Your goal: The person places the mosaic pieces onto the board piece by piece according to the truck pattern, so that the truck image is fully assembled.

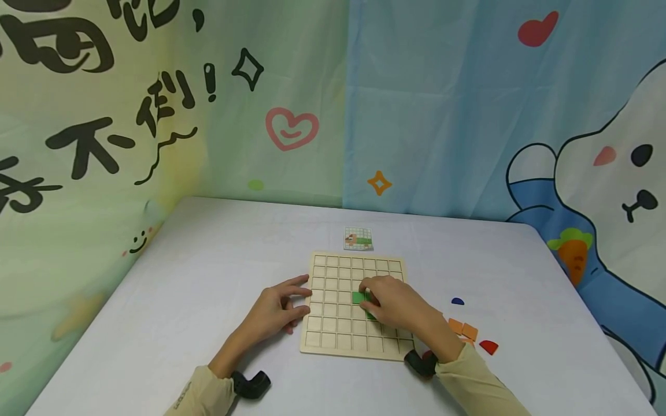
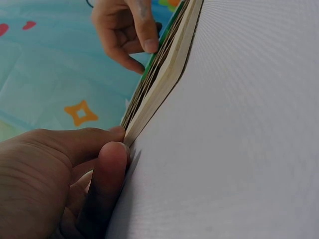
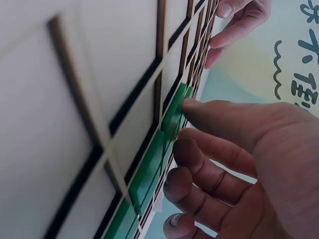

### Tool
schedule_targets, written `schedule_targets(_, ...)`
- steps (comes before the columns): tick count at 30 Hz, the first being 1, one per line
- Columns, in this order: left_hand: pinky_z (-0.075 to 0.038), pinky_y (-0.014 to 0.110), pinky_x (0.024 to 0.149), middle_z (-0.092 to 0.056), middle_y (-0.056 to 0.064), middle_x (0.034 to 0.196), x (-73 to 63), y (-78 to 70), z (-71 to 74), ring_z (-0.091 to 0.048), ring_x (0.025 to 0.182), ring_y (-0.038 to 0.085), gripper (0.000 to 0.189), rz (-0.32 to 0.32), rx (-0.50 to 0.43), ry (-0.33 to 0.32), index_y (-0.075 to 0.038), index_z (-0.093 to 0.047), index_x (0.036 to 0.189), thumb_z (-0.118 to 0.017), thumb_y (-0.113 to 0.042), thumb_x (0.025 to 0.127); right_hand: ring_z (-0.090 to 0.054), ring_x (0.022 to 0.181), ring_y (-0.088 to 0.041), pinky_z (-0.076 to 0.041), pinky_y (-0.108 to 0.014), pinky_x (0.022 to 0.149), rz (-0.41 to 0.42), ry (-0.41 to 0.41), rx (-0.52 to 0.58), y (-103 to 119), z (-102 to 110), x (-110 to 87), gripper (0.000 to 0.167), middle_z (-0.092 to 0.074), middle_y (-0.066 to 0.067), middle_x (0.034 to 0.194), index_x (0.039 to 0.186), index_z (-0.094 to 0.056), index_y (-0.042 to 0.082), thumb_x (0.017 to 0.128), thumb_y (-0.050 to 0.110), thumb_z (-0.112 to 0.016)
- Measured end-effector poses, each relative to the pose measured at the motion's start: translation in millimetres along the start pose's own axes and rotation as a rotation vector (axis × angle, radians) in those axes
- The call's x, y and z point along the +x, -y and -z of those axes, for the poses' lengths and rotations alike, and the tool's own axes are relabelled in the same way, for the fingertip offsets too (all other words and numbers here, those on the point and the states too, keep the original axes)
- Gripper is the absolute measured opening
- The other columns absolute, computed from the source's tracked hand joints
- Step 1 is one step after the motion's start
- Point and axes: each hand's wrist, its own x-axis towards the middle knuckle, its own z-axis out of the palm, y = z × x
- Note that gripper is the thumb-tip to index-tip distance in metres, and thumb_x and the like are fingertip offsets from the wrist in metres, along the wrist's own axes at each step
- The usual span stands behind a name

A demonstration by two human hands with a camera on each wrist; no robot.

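Observation:
A pale wooden grid board (image 1: 333, 345) lies on the table. At its left edge is my left hand (image 1: 278, 306), fingers fairly straight and fingertips touching the rim; the left wrist view shows the thumb and a finger (image 2: 110, 164) at the board's side. Over the middle of the grid, my right hand (image 1: 395, 303) has its thumb and curled fingers pinching at a green tile (image 3: 174, 112). More green tiles (image 3: 148, 174) sit in neighbouring squares, partly hidden under the right hand in the head view.
Behind the board lies a small pattern card (image 1: 358, 238). To the right are a blue half-round piece (image 1: 458, 301), several orange squares (image 1: 469, 331) and a red wedge-shaped piece (image 1: 489, 346), some partly hidden by the right forearm. A printed curtain (image 1: 442, 115) hangs behind the table.

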Motion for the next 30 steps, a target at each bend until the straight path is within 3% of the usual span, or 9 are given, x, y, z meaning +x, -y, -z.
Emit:
schedule_targets(12,-0.06,0.03,0.047,-0.049,0.013,0.165,0.3,-1.0,0.0,-0.062,0.052,0.011,0.036,-0.012,0.004,0.001,-0.001,-0.073,0.129,-0.079,-0.007,0.094,-0.05,0.072,-0.008,-0.044,-0.025,0.064,-0.036,-0.035,0.016,-30,21,-31.0,0.027,-0.059,0.006,0.079,0.124,-0.073,0.009,0.1,0.021,-0.074)
schedule_targets(20,-0.059,0.03,0.047,-0.049,0.014,0.165,-0.5,-1.0,0.2,-0.062,0.052,0.011,0.036,-0.003,0.005,0.002,-0.001,-0.073,0.129,-0.079,-0.007,0.093,-0.051,0.074,-0.012,-0.044,-0.026,0.064,-0.13,0.001,0.026,-51,29,-56.9,0.03,-0.061,0.004,0.08,0.123,-0.072,0.007,0.097,0.02,-0.077)
schedule_targets(30,-0.059,0.029,0.047,-0.049,0.014,0.165,0.6,0.6,0.1,-0.062,0.051,0.011,0.036,-0.01,0.001,0.002,-0.001,-0.073,0.129,-0.079,-0.007,0.093,-0.056,0.081,-0.014,-0.056,-0.034,0.075,-0.215,0.074,0.03,-70,30,-72.9,0.024,-0.069,0.003,0.089,0.119,-0.074,0.009,0.096,0.014,-0.076)
